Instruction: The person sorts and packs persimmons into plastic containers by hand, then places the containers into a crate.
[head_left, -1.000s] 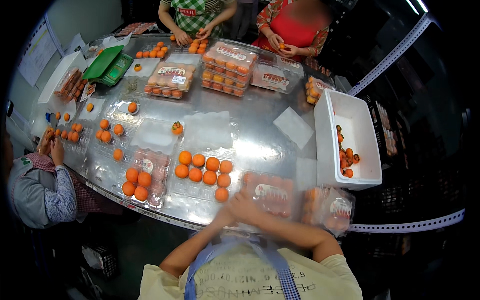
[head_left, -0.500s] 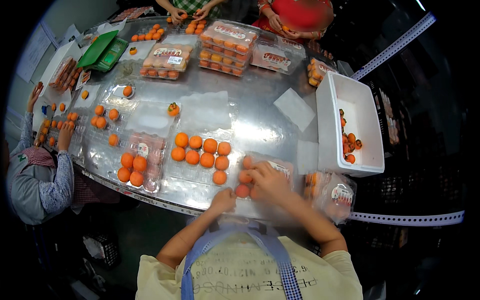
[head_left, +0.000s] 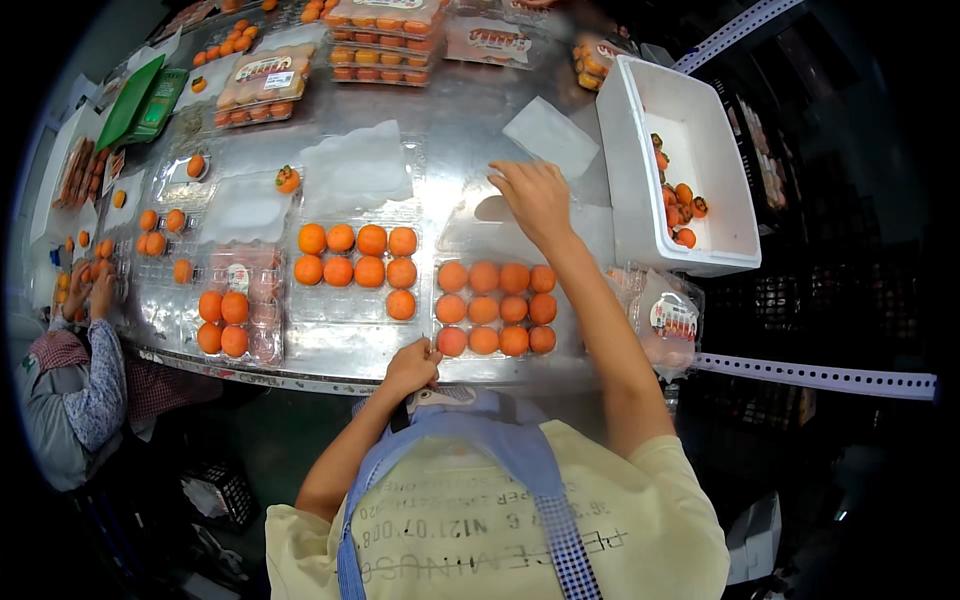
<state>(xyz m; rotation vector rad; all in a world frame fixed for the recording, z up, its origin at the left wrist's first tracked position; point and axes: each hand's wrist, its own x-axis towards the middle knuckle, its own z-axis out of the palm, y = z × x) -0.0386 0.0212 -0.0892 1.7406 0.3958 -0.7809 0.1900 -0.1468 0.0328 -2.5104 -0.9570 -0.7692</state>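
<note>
Right in front of me lies a clear plastic clamshell box with rows of orange persimmons (head_left: 498, 309) in its base. Its see-through lid (head_left: 465, 235) is folded back on the far side, partly lost in glare. At the lid's far edge is my right hand (head_left: 538, 205), fingers bent and closed on the film-thin plastic as far as I can see. My left hand (head_left: 410, 367) is closed at the base's near left corner, its fingertips pinching the rim. Left of this box, an open clamshell holds more persimmons (head_left: 369, 257), with a white sheet (head_left: 357, 165) at its far end.
To the right stand a white foam box (head_left: 632, 165) with loose persimmons and a filled pack (head_left: 668, 320). A paper sheet (head_left: 552, 138) lies on the metal table. Stacked packs (head_left: 380, 50) and a green scale (head_left: 150, 110) are farther back. A co-worker (head_left: 75, 390) works at left.
The clamshell's lid has been opened away from me, uncovering its persimmons. My right hand has moved up and away from the fruit; my left stays by the near corner. The view has shifted.
</note>
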